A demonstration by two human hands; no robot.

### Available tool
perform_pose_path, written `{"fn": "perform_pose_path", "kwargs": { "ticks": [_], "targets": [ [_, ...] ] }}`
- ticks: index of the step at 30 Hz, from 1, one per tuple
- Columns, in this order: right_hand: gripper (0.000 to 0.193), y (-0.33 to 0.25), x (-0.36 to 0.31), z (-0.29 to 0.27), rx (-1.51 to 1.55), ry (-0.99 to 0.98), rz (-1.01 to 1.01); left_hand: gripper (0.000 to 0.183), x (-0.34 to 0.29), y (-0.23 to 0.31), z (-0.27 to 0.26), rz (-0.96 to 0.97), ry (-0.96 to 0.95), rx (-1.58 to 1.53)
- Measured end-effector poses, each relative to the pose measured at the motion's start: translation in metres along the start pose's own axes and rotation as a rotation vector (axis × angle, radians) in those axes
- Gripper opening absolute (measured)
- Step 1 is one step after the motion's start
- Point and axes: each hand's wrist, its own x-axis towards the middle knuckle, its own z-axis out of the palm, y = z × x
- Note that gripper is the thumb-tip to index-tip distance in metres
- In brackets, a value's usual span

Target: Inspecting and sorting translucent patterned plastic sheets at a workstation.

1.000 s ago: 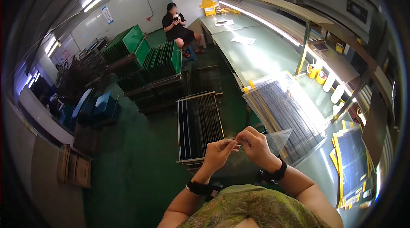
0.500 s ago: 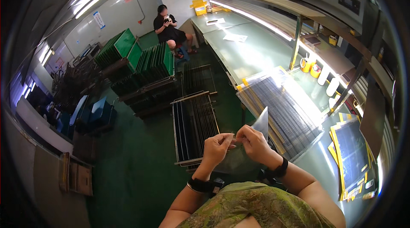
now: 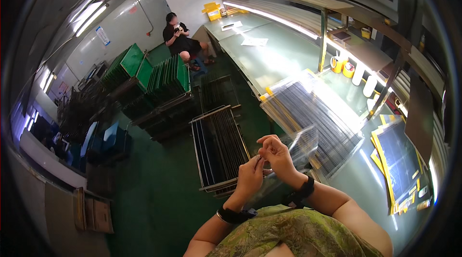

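A clear plastic sheet is held up in front of me, glossy and see-through, its lower part hard to trace. My left hand pinches its edge between thumb and fingers. Right beside those fingertips, my right hand has its fingers curled in with thumb and forefinger close together; whatever lies between them is too small to name. Behind the sheet, a stack of clear sheets with dark striped patterns lies on the lit worktable. Dark bands circle both wrists.
A rack of dark upright panels stands on the floor just ahead. Green panels in racks are farther left. A seated person is at the back. Yellow-edged dark sheets and tape rolls lie on the right.
My hands have come slightly up, and the right fingers have shifted above the left fingertips. The clear sheet has tilted over to the right. The view has turned slightly.
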Motion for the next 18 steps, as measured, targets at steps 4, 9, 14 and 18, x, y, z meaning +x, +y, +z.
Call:
{"fn": "perform_pose_path", "kwargs": {
  "ticks": [4,9,14,18],
  "targets": [
    [0.013,0.005,0.016,-0.018,0.592,0.142,0.361,0.025,-0.001,-0.015,-0.002,0.014,-0.032,-0.119],
    [0.014,0.012,0.026,-0.077,0.446,0.298,0.412,0.027,-0.012,-0.005,-0.037,-0.165,-0.103,-0.337],
    [0.010,0.009,0.021,-0.154,0.481,0.364,0.422,0.026,-0.022,0.016,-0.066,-0.203,-0.144,-0.315],
    [0.005,0.058,-0.016,-0.282,0.159,0.783,0.226,0.027,-0.024,0.017,-0.097,-0.150,-0.033,-0.231]
  ]
}}
